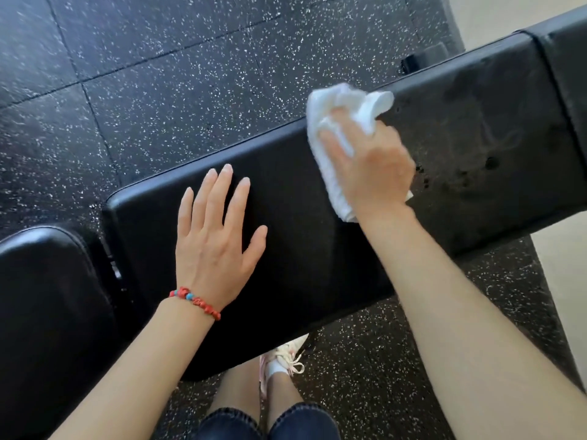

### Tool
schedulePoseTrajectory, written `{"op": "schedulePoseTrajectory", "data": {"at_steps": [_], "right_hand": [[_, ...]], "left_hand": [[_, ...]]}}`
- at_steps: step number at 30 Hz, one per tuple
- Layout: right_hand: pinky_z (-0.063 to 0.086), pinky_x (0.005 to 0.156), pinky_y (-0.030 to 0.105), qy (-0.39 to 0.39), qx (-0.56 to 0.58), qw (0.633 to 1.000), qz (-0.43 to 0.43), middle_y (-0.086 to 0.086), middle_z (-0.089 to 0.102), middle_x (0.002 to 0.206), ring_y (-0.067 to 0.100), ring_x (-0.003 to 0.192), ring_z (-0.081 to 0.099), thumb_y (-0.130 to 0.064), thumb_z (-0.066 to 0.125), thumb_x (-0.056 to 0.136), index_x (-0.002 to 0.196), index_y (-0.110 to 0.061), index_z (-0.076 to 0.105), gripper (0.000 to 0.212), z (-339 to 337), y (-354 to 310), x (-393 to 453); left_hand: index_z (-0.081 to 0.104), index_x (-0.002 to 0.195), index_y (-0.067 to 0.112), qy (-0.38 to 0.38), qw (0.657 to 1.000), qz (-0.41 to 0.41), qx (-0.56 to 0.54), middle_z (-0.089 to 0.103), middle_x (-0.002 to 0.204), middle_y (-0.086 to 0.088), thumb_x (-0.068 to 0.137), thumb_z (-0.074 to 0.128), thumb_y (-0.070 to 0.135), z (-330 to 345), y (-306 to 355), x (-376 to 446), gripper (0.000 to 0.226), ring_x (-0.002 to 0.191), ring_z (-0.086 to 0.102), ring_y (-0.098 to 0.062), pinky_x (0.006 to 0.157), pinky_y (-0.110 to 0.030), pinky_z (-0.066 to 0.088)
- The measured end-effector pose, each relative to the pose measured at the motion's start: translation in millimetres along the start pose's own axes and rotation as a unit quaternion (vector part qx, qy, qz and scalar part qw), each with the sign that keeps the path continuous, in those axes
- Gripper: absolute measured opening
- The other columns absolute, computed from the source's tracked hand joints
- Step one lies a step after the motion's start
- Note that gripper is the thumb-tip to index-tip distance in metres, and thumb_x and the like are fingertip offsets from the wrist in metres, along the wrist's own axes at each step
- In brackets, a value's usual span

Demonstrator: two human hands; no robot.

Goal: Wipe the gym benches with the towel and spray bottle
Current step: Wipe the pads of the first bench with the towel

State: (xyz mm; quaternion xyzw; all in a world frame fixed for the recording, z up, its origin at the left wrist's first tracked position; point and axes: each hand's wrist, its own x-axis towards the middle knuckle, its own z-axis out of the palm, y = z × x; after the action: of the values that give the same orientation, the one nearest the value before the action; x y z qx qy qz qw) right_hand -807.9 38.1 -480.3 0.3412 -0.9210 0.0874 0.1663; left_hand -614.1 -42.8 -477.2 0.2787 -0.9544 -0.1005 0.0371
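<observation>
A long black padded gym bench [317,249] runs from lower left to upper right across the view. My left hand [216,239] lies flat on the pad's left half, fingers straight and spread, a red bead bracelet on the wrist. My right hand [368,166] grips a bunched white towel [343,106] and presses it onto the pad near its far edge. Wet streaks and dark droplets [476,154] show on the pad to the right of the towel. No spray bottle is in view.
A second black pad [47,312] sits at the lower left, split from the main pad by a gap. Another pad section [568,74] continues at the upper right. Black speckled rubber floor tiles [158,74] surround the bench. My leg and a pale shoe [282,363] stand below its near edge.
</observation>
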Motion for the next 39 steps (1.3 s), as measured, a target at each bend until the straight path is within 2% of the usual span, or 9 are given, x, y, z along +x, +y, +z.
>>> {"op": "schedulePoseTrajectory", "data": {"at_steps": [3,10,12,15,19,25,28,32,39], "right_hand": [[0.037,0.036,0.022,-0.017,0.008,0.998,0.059,0.01,0.056,0.052,0.023,0.042,0.052,-0.035,0.078,0.07,0.088,-0.017,0.075,0.026,0.6,-11.9,4.7],[0.042,0.038,0.027,-0.054,0.06,0.986,-0.145,0.006,0.055,0.054,0.022,0.045,0.053,-0.038,0.051,0.089,0.095,-0.019,0.073,0.03,-3.8,-13.7,-8.6],[0.046,0.039,0.029,-0.06,0.008,0.994,-0.088,0.011,0.059,0.058,0.025,0.049,0.058,-0.028,0.044,0.091,0.091,-0.015,0.072,0.031,2.5,16.3,12.2],[0.048,0.066,0.039,-0.108,0.074,0.988,0.081,0.021,0.064,0.094,0.033,0.082,0.061,-0.039,0.046,0.09,0.117,-0.02,0.062,0.037,10.5,55.0,41.5],[0.041,0.042,0.028,-0.023,0.026,0.999,0.025,0.016,0.057,0.057,0.028,0.048,0.054,-0.035,0.061,0.083,0.099,-0.017,0.073,0.027,8.5,34.0,25.6],[0.041,0.038,0.026,-0.024,0.059,0.986,-0.151,0.006,0.053,0.053,0.021,0.045,0.05,-0.038,0.054,0.087,0.094,-0.019,0.072,0.027,6.6,42.8,17.9],[0.041,0.031,0.024,-0.01,-0.021,0.998,-0.057,0.013,0.053,0.047,0.025,0.038,0.052,-0.026,0.063,0.079,0.089,-0.01,0.055,0.021,13.5,85.8,49.1],[0.04,0.037,0.027,-0.037,0.015,0.998,0.042,0.016,0.056,0.054,0.029,0.044,0.054,-0.035,0.065,0.078,0.094,-0.018,0.074,0.025,15.2,103.2,58.3],[0.041,0.038,0.027,-0.023,0.047,0.984,-0.17,0.008,0.053,0.054,0.023,0.045,0.05,-0.035,0.051,0.091,0.1,-0.019,0.07,0.027,10.1,110.1,29.5]], "left_hand": [[0.047,0.133,0.003,0.003,1.0,0.007,-0.003,0.041,0.143,-0.02,0.088,0.042,0.035,2.6,0.1,13.0,0.056,0.133,0.034,-0.034,0.111,-0.048,0.017],[0.043,0.136,0.003,-0.022,0.999,0.029,0.011,0.037,0.145,-0.02,0.09,0.041,0.037,8.4,5.2,16.4,0.057,0.135,0.032,-0.035,0.112,-0.049,0.017],[0.042,0.136,0.004,-0.015,0.999,0.031,0.016,0.037,0.145,-0.019,0.09,0.042,0.036,9.0,3.6,16.4,0.056,0.135,0.031,-0.033,0.112,-0.049,0.018],[0.041,0.136,0.005,-0.018,0.999,0.035,0.016,0.037,0.145,-0.019,0.09,0.041,0.037,9.7,3.3,16.7,0.056,0.135,0.03,-0.033,0.112,-0.049,0.017],[0.043,0.134,0.002,-0.018,1.0,0.011,0.011,0.037,0.144,-0.023,0.089,0.041,0.035,9.7,8.6,16.4,0.056,0.135,0.029,-0.035,0.112,-0.051,0.017],[0.041,0.136,0.004,-0.01,1.0,0.012,-0.01,0.035,0.144,-0.023,0.089,0.042,0.033,8.1,45.9,26.1,0.055,0.136,0.026,-0.034,0.113,-0.05,0.015],[0.039,0.137,0.006,-0.013,0.999,0.027,-0.022,0.035,0.146,-0.019,0.089,0.042,0.034,12.0,72.6,40.0,0.055,0.137,0.025,-0.032,0.113,-0.048,0.014],[0.041,0.138,0.007,-0.035,0.999,0.03,-0.022,0.035,0.147,-0.016,0.089,0.041,0.034,22.4,96.7,58.3,0.055,0.137,0.026,-0.031,0.113,-0.049,0.016],[0.042,0.137,0.007,-0.032,0.999,0.027,0.002,0.036,0.146,-0.018,0.089,0.042,0.034,31.1,99.2,59.3,0.055,0.136,0.026,-0.031,0.112,-0.05,0.017]]}}
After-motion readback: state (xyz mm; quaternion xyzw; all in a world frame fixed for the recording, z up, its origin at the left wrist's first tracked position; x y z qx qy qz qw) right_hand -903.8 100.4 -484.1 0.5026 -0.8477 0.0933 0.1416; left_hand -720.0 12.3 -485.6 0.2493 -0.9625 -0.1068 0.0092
